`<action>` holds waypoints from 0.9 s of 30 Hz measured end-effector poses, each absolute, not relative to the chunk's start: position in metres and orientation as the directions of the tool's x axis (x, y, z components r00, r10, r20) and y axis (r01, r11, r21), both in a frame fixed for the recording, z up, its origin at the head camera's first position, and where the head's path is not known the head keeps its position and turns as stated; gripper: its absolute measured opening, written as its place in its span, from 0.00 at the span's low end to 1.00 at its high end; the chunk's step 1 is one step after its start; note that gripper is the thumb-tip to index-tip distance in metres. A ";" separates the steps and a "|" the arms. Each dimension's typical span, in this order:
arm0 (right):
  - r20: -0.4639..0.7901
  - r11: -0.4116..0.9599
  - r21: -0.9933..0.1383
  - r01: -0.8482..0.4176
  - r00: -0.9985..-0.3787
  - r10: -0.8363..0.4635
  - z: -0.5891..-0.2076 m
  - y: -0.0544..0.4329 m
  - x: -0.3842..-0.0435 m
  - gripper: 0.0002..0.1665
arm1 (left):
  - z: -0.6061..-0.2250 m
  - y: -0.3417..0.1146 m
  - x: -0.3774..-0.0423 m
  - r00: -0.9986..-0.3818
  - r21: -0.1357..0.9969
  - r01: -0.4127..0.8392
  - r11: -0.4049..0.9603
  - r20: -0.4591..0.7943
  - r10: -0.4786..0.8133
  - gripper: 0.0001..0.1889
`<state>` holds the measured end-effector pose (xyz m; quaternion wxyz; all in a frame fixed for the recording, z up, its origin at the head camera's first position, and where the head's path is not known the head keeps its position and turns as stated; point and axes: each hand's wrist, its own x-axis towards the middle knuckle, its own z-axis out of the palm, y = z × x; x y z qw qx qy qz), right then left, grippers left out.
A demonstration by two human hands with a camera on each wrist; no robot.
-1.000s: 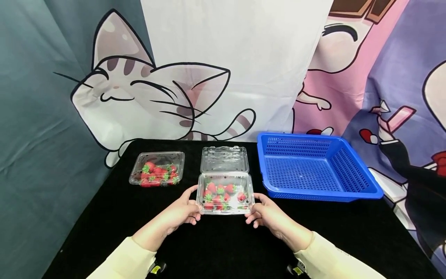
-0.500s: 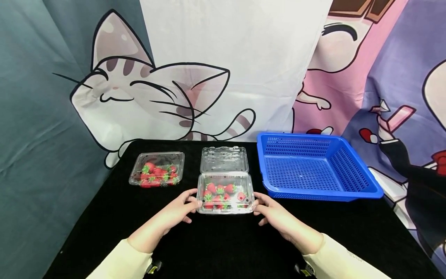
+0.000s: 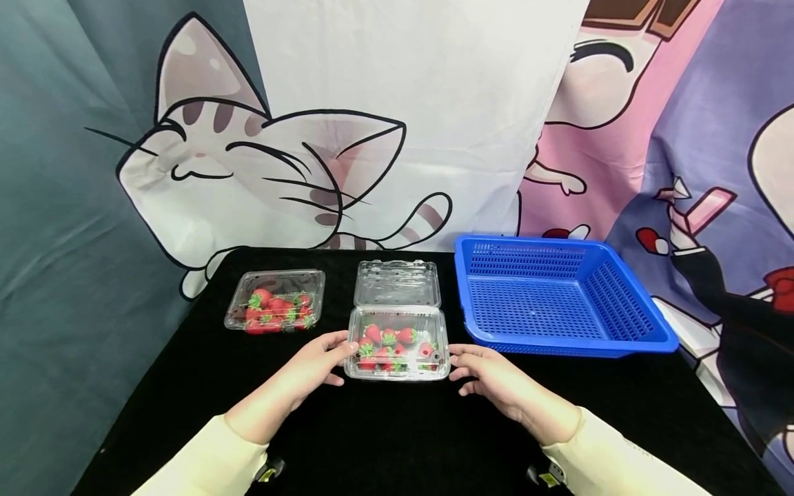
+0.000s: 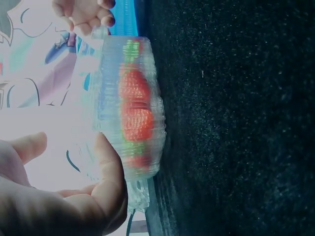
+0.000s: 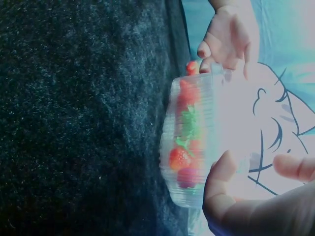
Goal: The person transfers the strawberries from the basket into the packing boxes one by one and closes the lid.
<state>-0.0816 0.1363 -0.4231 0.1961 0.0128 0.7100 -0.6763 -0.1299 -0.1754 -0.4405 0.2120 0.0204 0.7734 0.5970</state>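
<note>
A clear plastic clamshell box [image 3: 397, 344] stands on the black cloth with its lid [image 3: 398, 284] folded back. Several red strawberries [image 4: 135, 101] show through its wall. My left hand [image 3: 319, 362] is at the box's left side, thumb over the rim in the head view; in the left wrist view the thumb [image 4: 30, 146] stands apart from the index finger, and contact is unclear. Beside the right wall is my right hand [image 3: 496, 379], its fingers loose and spread, with nothing held. Both wrist views show the box between the two hands.
To the left lies another clear box [image 3: 275, 301] holding strawberries, its lid apparently closed. A blue perforated basket [image 3: 567, 344] with nothing in it stands at the back right. Behind the black cloth [image 3: 397, 441] hangs a cartoon-printed curtain [image 3: 484, 83].
Both hands gripped the box's front corners a second ago; their fingers have since loosened, and the right hand has drawn slightly outward. The head view has shifted a little.
</note>
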 end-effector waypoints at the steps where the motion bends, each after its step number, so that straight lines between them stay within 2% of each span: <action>1: -0.296 0.080 -0.955 0.285 -0.922 -0.249 -0.423 0.136 -0.082 0.30 | -0.441 -0.175 -0.129 -0.911 0.934 -0.225 0.277 -0.302 0.279 0.30; 5: -0.297 0.069 -0.955 0.289 -0.920 -0.255 -0.421 0.136 -0.081 0.30 | -0.441 -0.174 -0.126 -0.913 0.938 -0.225 0.263 -0.297 0.279 0.31; 11: -0.294 0.076 -0.956 0.284 -0.918 -0.266 -0.417 0.135 -0.079 0.30 | -0.436 -0.175 -0.115 -0.920 0.918 -0.164 0.362 -0.275 0.280 0.37; 14: -0.289 0.085 -0.957 0.276 -0.921 -0.261 -0.417 0.134 -0.078 0.31 | -0.436 -0.175 -0.114 -0.929 0.915 -0.147 0.375 -0.258 0.265 0.36; 21: -0.275 0.094 -0.961 0.259 -0.923 -0.268 -0.419 0.135 -0.077 0.32 | -0.447 -0.177 -0.122 -0.920 0.952 -0.239 0.194 -0.285 0.269 0.24; 27: -0.315 0.042 -0.948 0.316 -0.908 -0.276 -0.422 0.138 -0.083 0.28 | -0.453 -0.183 -0.130 -0.878 0.947 -0.303 0.107 -0.321 0.355 0.22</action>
